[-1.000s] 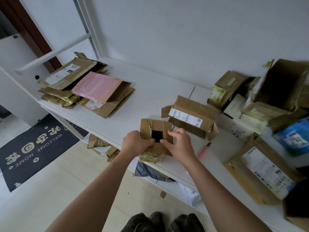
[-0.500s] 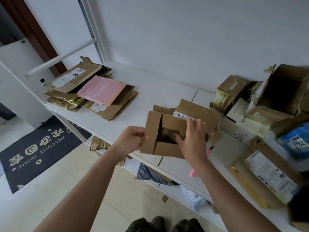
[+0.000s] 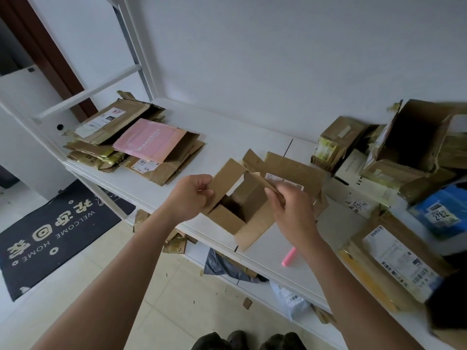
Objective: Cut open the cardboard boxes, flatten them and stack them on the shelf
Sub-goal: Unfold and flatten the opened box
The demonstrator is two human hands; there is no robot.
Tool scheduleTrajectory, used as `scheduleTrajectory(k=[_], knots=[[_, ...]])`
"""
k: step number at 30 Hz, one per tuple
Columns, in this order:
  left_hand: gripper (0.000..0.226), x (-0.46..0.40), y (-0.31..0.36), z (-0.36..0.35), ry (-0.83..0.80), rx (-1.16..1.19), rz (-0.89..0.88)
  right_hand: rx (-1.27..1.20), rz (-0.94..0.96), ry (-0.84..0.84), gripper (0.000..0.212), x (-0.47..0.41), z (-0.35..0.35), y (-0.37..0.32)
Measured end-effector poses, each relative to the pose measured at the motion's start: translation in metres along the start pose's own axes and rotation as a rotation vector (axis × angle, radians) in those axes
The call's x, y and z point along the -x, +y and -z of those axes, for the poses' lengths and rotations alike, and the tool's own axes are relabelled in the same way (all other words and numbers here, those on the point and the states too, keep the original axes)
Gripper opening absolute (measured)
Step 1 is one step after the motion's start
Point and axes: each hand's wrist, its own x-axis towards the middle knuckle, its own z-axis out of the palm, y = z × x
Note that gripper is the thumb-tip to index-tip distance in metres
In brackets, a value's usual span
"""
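Head view: at frame centre, both hands hold a small open box (image 3: 240, 205) above the front edge of the white shelf (image 3: 227, 130). Left hand (image 3: 190, 195) pinches the left flap; right hand (image 3: 290, 210) grips the right flap. Flattened stack (image 3: 136, 142) lies on the shelf at upper left; unopened boxes (image 3: 394, 157) crowd the right. A pink cutter (image 3: 288, 256) lies below the right wrist.

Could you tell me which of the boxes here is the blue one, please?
It is the blue box at the right edge of the shelf, bearing a label reading 2782; every other box in view is plain brown or white cardboard.
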Motion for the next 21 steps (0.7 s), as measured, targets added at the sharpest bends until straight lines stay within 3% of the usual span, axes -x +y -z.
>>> scheduleTrajectory(k=[3, 4, 5, 7, 8, 9, 12, 14, 16, 21], knots=[[0.013, 0.002, 0.002, -0.008, 0.234, 0.014, -0.007, -0.035, -0.094, -0.048, 0.034, 0.004, 0.001, 0.001], [0.023, 0.003, 0.002, -0.012, 0.300, 0.028, 0.019, -0.057, -0.119, -0.020, 0.035, 0.006, 0.001, -0.002], [0.050, 0.004, 0.002, -0.018, 0.319, 0.036, 0.059, -0.075, -0.134, 0.015, 0.035, 0.008, 0.000, -0.004], [0.092, 0.007, 0.003, -0.035, 0.277, 0.106, 0.168, -0.092, -0.130, 0.065, 0.039, 0.010, -0.002, -0.009], [0.100, 0.010, 0.005, -0.043, 0.265, 0.148, 0.214, -0.102, -0.118, 0.072, 0.043, 0.010, -0.004, -0.011], [0.098, 0.011, 0.004, -0.051, 0.273, 0.179, 0.245, -0.121, -0.111, 0.066, 0.046, 0.010, -0.005, -0.011], [0.059, 0.014, -0.006, -0.056, 0.318, 0.285, 0.283, -0.182, -0.116, 0.017, 0.046, 0.008, -0.007, -0.010], [0.044, 0.018, -0.021, -0.048, 0.220, 0.522, 0.292, -0.182, -0.110, -0.013, 0.039, 0.006, -0.008, -0.005], [0.048, 0.028, -0.042, -0.034, 0.069, 0.801, 0.290, -0.195, -0.126, -0.080, 0.015, 0.003, -0.009, 0.004], [0.063, 0.061, -0.096, -0.018, -0.059, 1.274, 0.358, -0.193, -0.075, -0.375, 0.023, 0.007, -0.025, 0.023]])
